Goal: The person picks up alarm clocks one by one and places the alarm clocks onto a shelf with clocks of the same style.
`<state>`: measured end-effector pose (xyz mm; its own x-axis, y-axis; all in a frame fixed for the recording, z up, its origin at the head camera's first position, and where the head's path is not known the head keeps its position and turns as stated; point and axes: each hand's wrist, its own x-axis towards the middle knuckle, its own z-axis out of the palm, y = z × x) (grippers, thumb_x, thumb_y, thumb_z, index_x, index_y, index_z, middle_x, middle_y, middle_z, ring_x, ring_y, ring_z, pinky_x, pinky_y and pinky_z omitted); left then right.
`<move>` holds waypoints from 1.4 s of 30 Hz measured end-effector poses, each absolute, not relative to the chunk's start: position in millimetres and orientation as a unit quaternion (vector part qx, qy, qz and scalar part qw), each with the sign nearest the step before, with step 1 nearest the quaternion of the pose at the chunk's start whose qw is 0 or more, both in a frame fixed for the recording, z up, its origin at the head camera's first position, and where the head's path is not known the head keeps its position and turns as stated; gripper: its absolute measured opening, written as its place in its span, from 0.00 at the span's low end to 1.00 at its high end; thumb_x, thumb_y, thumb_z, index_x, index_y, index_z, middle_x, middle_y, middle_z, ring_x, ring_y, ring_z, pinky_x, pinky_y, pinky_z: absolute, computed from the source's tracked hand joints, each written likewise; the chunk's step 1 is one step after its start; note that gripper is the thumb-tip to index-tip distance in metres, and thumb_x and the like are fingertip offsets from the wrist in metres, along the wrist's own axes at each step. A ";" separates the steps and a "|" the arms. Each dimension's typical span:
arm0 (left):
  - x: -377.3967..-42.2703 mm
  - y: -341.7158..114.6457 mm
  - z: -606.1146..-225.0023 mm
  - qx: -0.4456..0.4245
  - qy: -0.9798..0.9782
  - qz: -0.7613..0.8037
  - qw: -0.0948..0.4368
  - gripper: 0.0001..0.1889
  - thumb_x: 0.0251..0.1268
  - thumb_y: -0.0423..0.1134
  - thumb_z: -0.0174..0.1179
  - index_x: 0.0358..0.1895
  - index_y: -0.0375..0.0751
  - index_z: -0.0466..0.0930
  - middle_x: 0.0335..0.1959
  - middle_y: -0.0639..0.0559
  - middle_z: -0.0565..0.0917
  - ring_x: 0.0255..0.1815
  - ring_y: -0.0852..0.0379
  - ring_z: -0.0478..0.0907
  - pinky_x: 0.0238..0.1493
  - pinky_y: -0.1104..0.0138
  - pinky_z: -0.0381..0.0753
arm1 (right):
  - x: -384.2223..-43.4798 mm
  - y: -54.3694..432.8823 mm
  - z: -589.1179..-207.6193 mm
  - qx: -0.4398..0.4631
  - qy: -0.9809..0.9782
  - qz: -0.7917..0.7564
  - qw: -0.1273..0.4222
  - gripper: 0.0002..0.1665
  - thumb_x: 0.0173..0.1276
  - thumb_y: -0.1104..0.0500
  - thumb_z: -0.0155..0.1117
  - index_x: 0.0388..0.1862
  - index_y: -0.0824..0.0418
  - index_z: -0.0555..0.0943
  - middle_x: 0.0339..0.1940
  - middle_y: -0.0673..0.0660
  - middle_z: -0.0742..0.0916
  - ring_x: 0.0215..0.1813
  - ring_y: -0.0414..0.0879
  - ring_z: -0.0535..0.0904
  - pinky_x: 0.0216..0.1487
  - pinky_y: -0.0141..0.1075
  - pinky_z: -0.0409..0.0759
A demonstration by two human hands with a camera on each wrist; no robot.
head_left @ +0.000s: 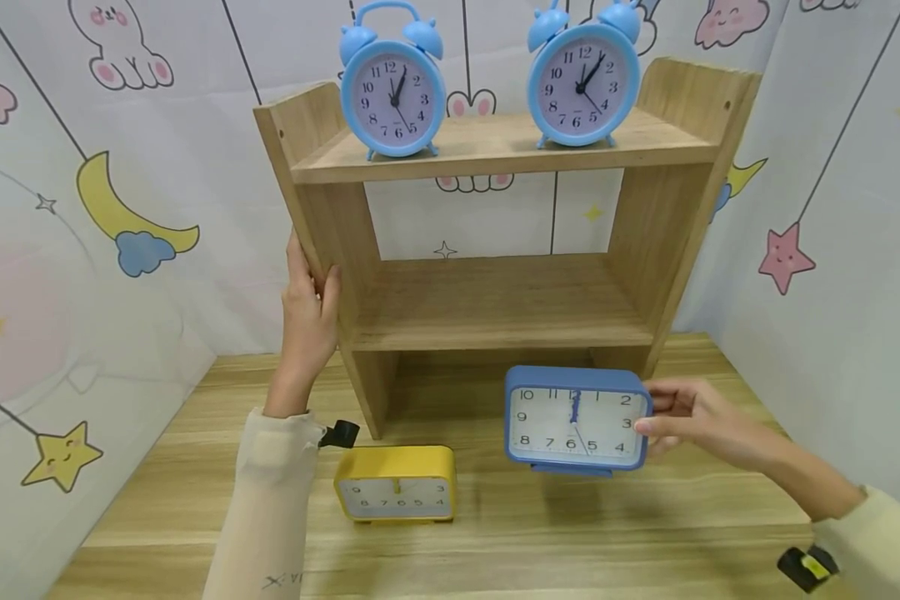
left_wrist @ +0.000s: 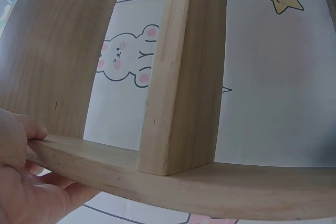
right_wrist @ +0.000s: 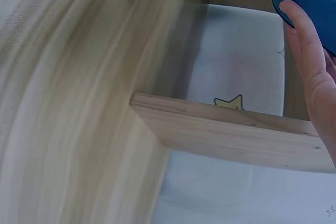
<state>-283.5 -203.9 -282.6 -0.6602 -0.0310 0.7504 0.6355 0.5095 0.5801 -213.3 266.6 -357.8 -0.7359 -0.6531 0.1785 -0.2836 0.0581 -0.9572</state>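
My left hand (head_left: 309, 312) grips the left side panel of a wooden shelf (head_left: 506, 342), thumb on one face and fingers on the other; the left wrist view shows the same hand (left_wrist: 31, 177) on the panel's edge. With my right hand (head_left: 693, 421) I hold a blue rectangular clock (head_left: 577, 377) by its right end, tilted slightly and raised above the table before the lower opening. Only a corner of this blue clock (right_wrist: 310, 9) shows in the right wrist view. A yellow rectangular clock (head_left: 395, 461) stands on the table left of it, by my left forearm.
Two light-blue twin-bell alarm clocks, one at left (head_left: 393, 98) and one at right (head_left: 585, 83), stand on the shelf's top board. The wood-grain table (head_left: 540, 558) runs under everything. A patterned white cloth (head_left: 157, 308) hangs behind and at both sides.
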 end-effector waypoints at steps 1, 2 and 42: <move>-283.6 -203.7 -282.4 -0.192 -0.788 -0.457 0.365 0.34 0.80 0.38 0.45 0.81 0.49 0.39 0.69 0.31 0.66 0.63 0.37 0.73 0.54 0.41 0.77 | -213.4 266.3 -355.6 -0.327 0.711 -0.604 0.154 0.20 0.73 0.75 0.53 0.60 0.65 0.78 0.45 0.64 0.88 0.42 0.57 0.87 0.38 0.54 0.83; -283.7 -203.6 -282.2 -0.192 -0.788 -0.457 0.365 0.34 0.80 0.38 0.45 0.81 0.49 0.39 0.69 0.31 0.66 0.63 0.37 0.73 0.54 0.41 0.77 | -213.7 265.9 -353.4 -0.324 0.711 -0.605 0.154 0.20 0.73 0.74 0.53 0.60 0.65 0.78 0.45 0.64 0.88 0.42 0.57 0.87 0.38 0.54 0.83; -282.3 -202.6 -281.9 -0.181 -0.792 -0.458 0.360 0.34 0.80 0.37 0.45 0.81 0.50 0.39 0.68 0.31 0.67 0.63 0.37 0.73 0.54 0.42 0.77 | -234.7 235.9 -284.1 -0.318 0.735 -0.589 0.105 0.16 0.74 0.72 0.55 0.59 0.74 0.73 0.45 0.64 0.87 0.42 0.57 0.87 0.41 0.52 0.84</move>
